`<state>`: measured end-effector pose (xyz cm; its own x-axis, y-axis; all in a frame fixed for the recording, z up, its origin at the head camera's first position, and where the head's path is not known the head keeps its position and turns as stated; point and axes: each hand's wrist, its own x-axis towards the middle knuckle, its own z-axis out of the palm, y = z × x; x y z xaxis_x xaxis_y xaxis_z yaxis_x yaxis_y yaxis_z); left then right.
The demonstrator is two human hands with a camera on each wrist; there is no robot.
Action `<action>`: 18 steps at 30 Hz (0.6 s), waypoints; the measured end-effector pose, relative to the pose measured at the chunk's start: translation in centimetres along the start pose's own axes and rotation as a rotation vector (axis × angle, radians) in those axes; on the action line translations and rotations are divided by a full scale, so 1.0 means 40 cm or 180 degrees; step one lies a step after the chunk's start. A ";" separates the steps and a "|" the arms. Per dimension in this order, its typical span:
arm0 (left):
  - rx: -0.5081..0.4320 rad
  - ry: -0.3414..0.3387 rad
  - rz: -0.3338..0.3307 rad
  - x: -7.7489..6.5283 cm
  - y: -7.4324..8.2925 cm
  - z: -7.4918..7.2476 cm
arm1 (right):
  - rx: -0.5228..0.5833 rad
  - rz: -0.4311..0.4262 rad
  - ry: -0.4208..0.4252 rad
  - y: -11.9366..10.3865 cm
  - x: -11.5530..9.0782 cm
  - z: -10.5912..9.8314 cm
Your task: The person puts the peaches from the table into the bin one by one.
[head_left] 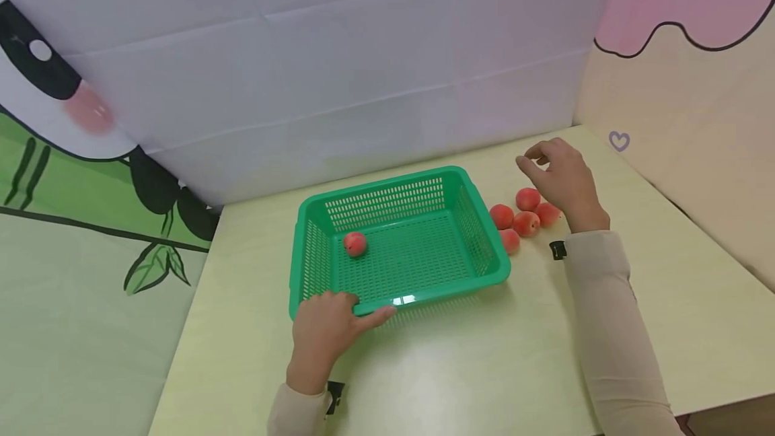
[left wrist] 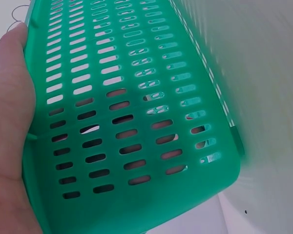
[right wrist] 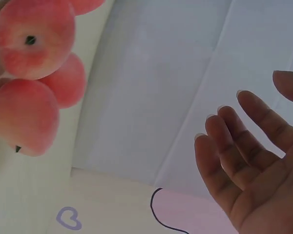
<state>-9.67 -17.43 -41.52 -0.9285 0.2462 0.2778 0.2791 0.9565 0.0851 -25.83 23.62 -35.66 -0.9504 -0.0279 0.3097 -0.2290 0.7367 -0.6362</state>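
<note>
A green plastic basket (head_left: 399, 301) with slotted walls stands on the table, one peach (head_left: 355, 244) lying inside toward its left end. My left hand (head_left: 327, 328) grips the near rim at the left corner; in the left wrist view the hand's edge (left wrist: 10, 117) lies along that rim, outside the slotted wall (left wrist: 122, 204). Beside the basket's right end several peaches (head_left: 526, 224) sit in a cluster, some touching. Above and just behind them hovers my right hand (head_left: 564, 180), fingers loosely bent and holding nothing. The right wrist view shows the palm (right wrist: 268, 204) apart from the peaches (right wrist: 27, 117).
The pale table (head_left: 545, 355) continues in front of the basket and to the right. A white sheet (head_left: 363, 73) rises behind it, and a cream panel (head_left: 696, 133) with a small heart drawing stands on the right. Cartoon artwork (head_left: 91, 167) covers the left side.
</note>
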 end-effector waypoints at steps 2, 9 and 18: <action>0.0010 -0.0016 -0.0009 0.000 0.000 0.000 | -0.0073 0.0093 -0.0093 0.025 0.005 0.005; 0.0019 -0.0005 0.0027 -0.001 0.000 0.003 | -0.0121 0.0299 -0.0722 0.115 0.016 0.015; 0.0004 0.0075 0.0053 0.002 -0.007 0.008 | -0.0227 0.0331 -0.1340 0.181 0.025 0.024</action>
<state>-9.90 -17.61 -41.85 -0.9178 0.2584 0.3016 0.2942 0.9525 0.0791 -28.65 28.27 -40.62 -0.9740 -0.2129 -0.0778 -0.1263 0.7947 -0.5938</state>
